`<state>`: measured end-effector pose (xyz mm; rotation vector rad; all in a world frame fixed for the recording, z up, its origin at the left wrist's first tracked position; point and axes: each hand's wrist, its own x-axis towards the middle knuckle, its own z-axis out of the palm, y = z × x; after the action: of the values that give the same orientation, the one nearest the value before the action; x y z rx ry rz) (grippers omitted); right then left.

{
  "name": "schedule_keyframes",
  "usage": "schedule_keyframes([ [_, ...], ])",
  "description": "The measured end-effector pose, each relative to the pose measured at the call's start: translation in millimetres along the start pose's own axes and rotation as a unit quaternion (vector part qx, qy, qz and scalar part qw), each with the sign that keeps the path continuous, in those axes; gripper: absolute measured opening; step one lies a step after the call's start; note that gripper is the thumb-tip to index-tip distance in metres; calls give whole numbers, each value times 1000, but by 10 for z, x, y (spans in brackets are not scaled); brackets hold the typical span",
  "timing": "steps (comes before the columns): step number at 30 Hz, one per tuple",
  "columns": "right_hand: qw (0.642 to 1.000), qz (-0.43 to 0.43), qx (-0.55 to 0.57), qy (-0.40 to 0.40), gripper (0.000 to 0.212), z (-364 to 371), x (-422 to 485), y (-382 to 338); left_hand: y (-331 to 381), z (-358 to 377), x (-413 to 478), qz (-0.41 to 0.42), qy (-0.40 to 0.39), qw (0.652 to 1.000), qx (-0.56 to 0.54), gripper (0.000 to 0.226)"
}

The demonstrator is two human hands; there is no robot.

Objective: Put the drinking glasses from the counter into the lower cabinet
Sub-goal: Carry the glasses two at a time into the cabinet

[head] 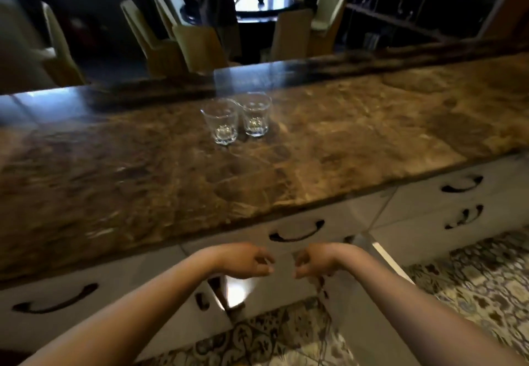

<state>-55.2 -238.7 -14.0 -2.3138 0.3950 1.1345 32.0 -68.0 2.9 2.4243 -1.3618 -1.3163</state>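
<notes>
Two clear, empty drinking glasses stand upright side by side on the brown marble counter, the left glass almost touching the right glass. My left hand and my right hand hang below the counter's front edge, well short of the glasses. Both face each other with loosely curled fingers and hold nothing. Under them are the white lower cabinet doors: the left door looks slightly ajar, and the right door is swung out toward me. The cabinet's inside shows only as a bright gap.
White drawers with dark curved handles run under the counter. A patterned tile floor lies below. Beyond the counter stand a dark round table, several pale chairs and dark shelving.
</notes>
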Motion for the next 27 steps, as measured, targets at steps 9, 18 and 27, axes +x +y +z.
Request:
schedule_keyframes([
  [9, 991, 13, -124, -48, 57, -1085, -496, -936, -352, -1132, -918, 24, 88, 977, -193, 36],
  [18, 973, 40, -91, 206, 64, -1649, -108, -1213, -758, -1577, -603, -135, 290, 935, -155, 78],
  [27, 887, -51, 240, 392, 101, -1957, 375, -1134, -850, -1829, 19, -12, 429, 860, -278, 96],
])
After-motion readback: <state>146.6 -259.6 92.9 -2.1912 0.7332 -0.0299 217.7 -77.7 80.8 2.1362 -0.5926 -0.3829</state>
